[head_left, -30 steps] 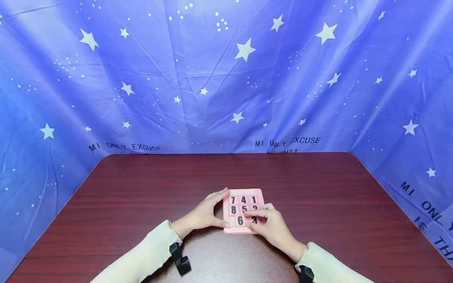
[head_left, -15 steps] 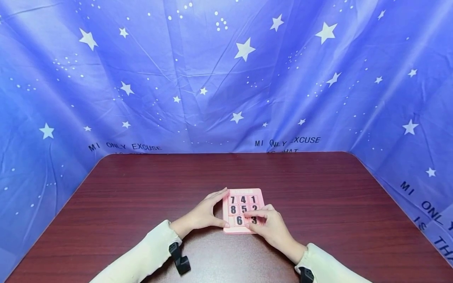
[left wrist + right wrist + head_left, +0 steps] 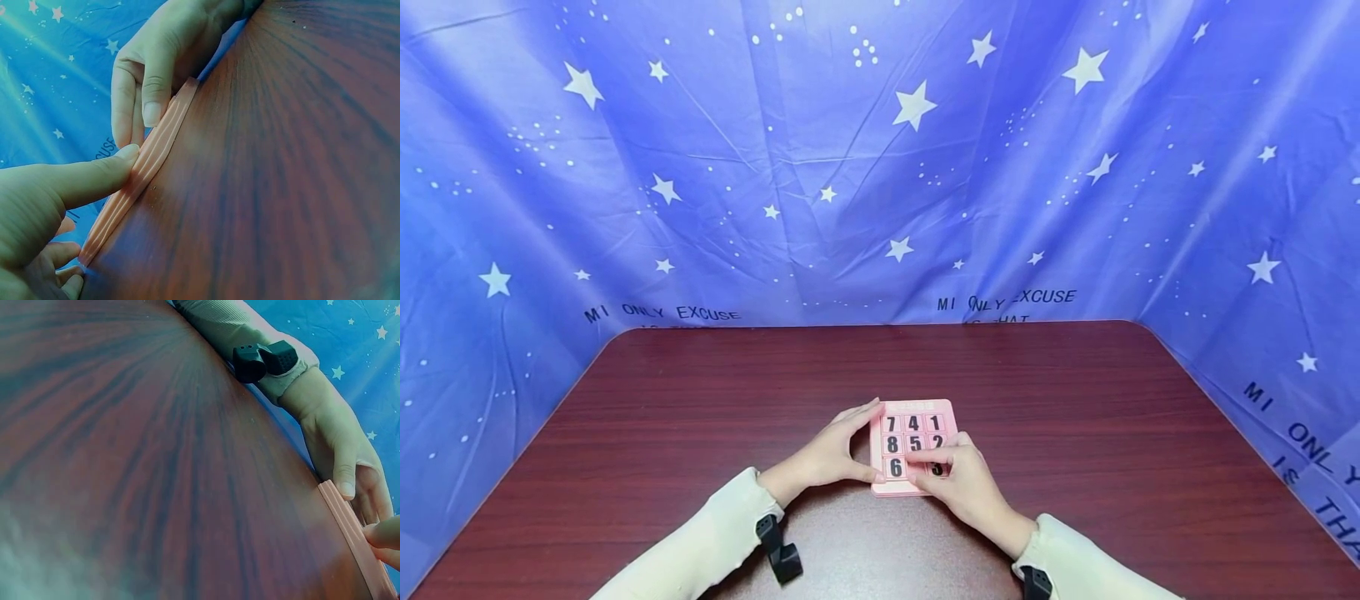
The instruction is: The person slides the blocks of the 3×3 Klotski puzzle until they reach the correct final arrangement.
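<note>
A pink sliding number puzzle [image 3: 934,407] lies flat on the table, with black digits on its tiles. My left hand [image 3: 823,450] grips its left side, thumb at the near corner and fingertips by the far one. The tile marked 6 [image 3: 895,468] sits in the near left corner. My right hand [image 3: 973,479] touches the puzzle just right of that tile with nearly straight index finger and thumb, hiding part of the bottom row. From the left wrist, the puzzle's ridged pink side [image 3: 144,169] shows edge-on, with the left thumb [image 3: 100,178] on it.
The dark red wooden table [image 3: 715,383] extends around both hands. Blue star-printed cloth [image 3: 820,125] hangs behind it and along its sides. Each sleeve cuff carries a black strapped device [image 3: 778,550].
The 6 tile has slid left into the near left corner. My right hand has moved slightly left with it, while the left hand keeps its hold on the puzzle.
</note>
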`<state>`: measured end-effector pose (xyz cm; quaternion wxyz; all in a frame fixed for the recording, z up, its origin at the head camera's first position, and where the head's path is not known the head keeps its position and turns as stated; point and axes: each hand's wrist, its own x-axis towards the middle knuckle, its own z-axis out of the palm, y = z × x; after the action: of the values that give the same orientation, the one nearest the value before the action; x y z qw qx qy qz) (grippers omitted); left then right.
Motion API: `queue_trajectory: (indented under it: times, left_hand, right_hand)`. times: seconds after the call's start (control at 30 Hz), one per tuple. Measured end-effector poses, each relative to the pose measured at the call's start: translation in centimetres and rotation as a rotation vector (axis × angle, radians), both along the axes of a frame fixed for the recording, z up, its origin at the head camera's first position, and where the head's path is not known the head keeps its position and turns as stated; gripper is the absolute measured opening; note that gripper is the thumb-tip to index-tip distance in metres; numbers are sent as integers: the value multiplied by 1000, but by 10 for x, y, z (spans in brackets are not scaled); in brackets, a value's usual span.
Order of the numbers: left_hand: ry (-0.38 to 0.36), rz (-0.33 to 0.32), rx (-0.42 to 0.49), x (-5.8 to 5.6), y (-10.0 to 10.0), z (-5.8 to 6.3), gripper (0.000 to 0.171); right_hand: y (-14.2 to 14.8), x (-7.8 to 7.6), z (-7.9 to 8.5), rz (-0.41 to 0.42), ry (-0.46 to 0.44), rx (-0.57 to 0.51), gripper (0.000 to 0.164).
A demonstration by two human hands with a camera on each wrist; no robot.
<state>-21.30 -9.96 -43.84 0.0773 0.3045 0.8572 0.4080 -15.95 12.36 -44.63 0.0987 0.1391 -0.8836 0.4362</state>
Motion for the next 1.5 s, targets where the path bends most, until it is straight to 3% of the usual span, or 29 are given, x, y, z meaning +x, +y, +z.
queue_trajectory:
  times: [0.37, 0.7, 0.93, 1.5]
  left_hand:
    - [-1, 2, 1, -1, -1, 1, 98]
    - [-17, -9, 2, 0, 1, 0, 97]
    - [-16, -8, 3, 1, 0, 0, 96]
    - [-21, 0, 2, 1, -1, 1, 96]
  right_hand:
    - [-1, 0, 4, 31, -7, -7, 23]
    - [29, -4, 3, 86, -8, -70, 23]
    - [42, 0, 0, 73, 7, -79, 23]
    - [41, -1, 1, -14, 50, -41, 21]
